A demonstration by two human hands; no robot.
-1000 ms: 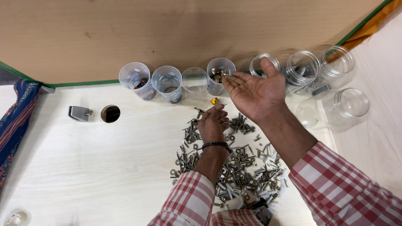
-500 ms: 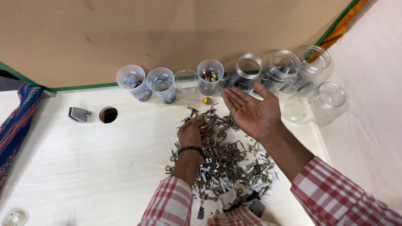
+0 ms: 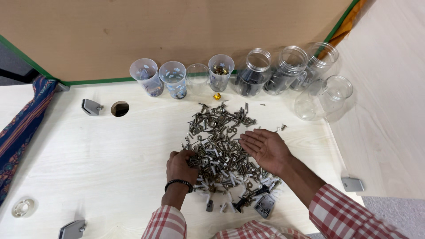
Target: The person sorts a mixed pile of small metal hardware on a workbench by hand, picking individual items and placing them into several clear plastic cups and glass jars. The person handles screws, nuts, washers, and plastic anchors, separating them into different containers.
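- The pile of screws (image 3: 221,146) lies mid-surface (image 3: 88,155), just in front of the row of 4 plastic cups (image 3: 186,77) and 4 clear jars (image 3: 287,71).
- The left hand (image 3: 180,166) rests on the pile's left edge, fingers curled into the screws.
- The right hand (image 3: 264,148) hovers palm-up over the pile's right side, fingers spread, holding nothing.
- A small brass piece (image 3: 217,96) sits between pile and cups.

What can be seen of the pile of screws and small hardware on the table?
The pile of hardware is a loose spread of grey metal screws and bolts mixed with white plastic plugs and a few dark fittings at its near edge. It lies flat on the pale wooden table, below the row of clear cups and jars. The left hand digs into its left edge; the right hand rests palm-up on its right side.
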